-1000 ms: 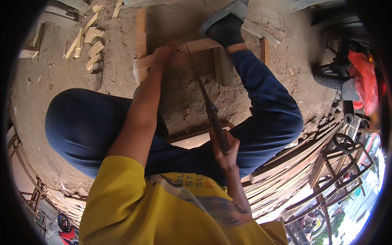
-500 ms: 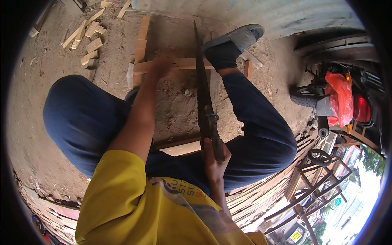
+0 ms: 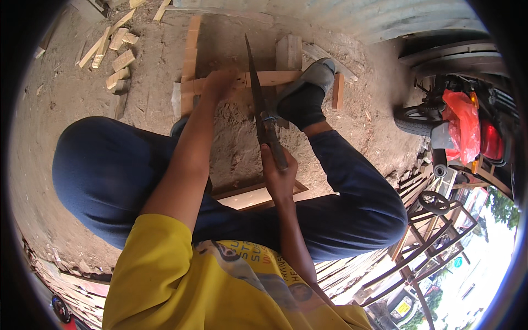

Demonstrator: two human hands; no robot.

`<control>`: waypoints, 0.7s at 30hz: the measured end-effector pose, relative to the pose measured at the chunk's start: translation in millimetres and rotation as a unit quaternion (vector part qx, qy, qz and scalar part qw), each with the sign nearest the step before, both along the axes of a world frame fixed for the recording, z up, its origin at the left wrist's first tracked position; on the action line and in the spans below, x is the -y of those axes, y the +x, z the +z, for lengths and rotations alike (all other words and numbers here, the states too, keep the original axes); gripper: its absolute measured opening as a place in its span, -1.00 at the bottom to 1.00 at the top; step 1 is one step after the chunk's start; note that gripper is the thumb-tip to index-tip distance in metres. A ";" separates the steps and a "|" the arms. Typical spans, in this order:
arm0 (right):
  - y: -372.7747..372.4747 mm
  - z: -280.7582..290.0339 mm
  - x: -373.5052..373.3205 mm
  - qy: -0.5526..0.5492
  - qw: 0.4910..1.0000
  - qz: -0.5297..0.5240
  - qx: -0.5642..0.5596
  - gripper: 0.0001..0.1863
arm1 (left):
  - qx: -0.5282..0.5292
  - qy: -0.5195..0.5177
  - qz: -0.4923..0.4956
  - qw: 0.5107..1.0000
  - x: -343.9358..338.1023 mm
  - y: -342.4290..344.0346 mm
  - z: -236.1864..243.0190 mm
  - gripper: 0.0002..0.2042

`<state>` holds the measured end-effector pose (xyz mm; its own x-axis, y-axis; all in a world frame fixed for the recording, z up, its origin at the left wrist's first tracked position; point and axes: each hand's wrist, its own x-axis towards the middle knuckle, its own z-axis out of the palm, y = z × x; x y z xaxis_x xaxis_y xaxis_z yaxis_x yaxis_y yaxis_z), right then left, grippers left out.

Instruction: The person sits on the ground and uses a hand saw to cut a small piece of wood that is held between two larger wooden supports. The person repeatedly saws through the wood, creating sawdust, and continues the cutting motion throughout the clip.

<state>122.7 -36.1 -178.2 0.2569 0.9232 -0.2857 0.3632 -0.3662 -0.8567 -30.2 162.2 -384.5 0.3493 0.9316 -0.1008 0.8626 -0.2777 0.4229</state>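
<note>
My right hand [image 3: 279,169] is closed round the dark handle of a handsaw [image 3: 256,102]. Its long, tapering blade points away from me and crosses a reddish-brown wooden strip [image 3: 269,78] that lies crosswise ahead. Whether the teeth touch the wood, I cannot tell. Over the left part of that strip is my left hand [image 3: 221,83], its fingers smeared by motion. My right foot, in a grey slide sandal [image 3: 316,77] and dark sock, is at the strip's right end. Another row of wood pieces [image 3: 190,55] runs away from me, left of my left hand.
Several wood offcuts [image 3: 122,59] lie on the dirt at the far left. A wooden block [image 3: 289,52] stands beyond the strip. Corrugated sheeting [image 3: 357,19] borders the far side. At right are a motorbike with a red plastic bag [image 3: 462,126] and a metal frame [image 3: 423,256].
My right hand has moved the saw forward and left. My right foot has come down and nearer, to the strip's right end. The left hand has shifted slightly right.
</note>
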 end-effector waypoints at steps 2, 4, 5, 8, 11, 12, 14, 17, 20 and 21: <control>-3.7 -4.5 -3.4 -0.004 1.000 0.010 0.000 -0.77 | -0.006 0.012 0.003 1.000 0.7 -3.7 -1.3 -0.62; -4.1 -10.2 -7.0 -0.001 1.000 0.017 0.004 -0.76 | 0.001 -0.020 0.017 1.000 2.4 -2.8 5.4 -0.63; -2.4 -14.8 -8.4 0.004 1.000 0.018 0.008 -0.76 | 0.004 -0.036 0.024 0.999 2.8 -1.8 9.7 -0.64; -7.0 -14.0 -11.9 -0.013 1.000 0.013 -0.001 -0.75 | 0.015 -0.007 0.024 1.000 4.6 -1.0 7.3 -0.69; -11.6 -10.4 -0.3 -0.046 0.999 0.025 0.007 -0.76 | -0.006 -0.042 0.025 0.999 3.5 -3.6 21.4 -0.72; -12.0 -7.7 9.7 -0.056 0.998 0.033 0.013 -0.76 | -0.009 -0.042 0.022 0.999 3.8 -1.2 17.4 -0.71; -6.4 1.9 49.1 -0.025 0.997 0.049 0.056 -0.75 | -0.025 -0.037 0.022 0.999 -0.8 -6.8 14.5 -0.71; 1.7 8.6 50.3 -0.016 0.999 0.027 0.033 -0.76 | -0.047 -0.052 0.005 0.997 0.7 3.3 18.1 -0.66; -9.1 15.9 0.1 -0.074 0.997 0.015 -0.027 -0.79 | 0.006 -0.035 0.014 0.999 -0.3 -5.5 1.7 -0.66; -10.6 15.7 -13.5 -0.101 0.994 0.015 -0.044 -0.80 | 0.004 -0.042 0.013 0.999 2.5 -2.8 1.4 -0.66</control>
<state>112.1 -22.6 -162.5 0.1958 0.8517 -0.4860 0.3030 -0.5239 -0.7960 -32.9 159.7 -383.1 0.3253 0.9288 -0.1773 0.8660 -0.2173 0.4504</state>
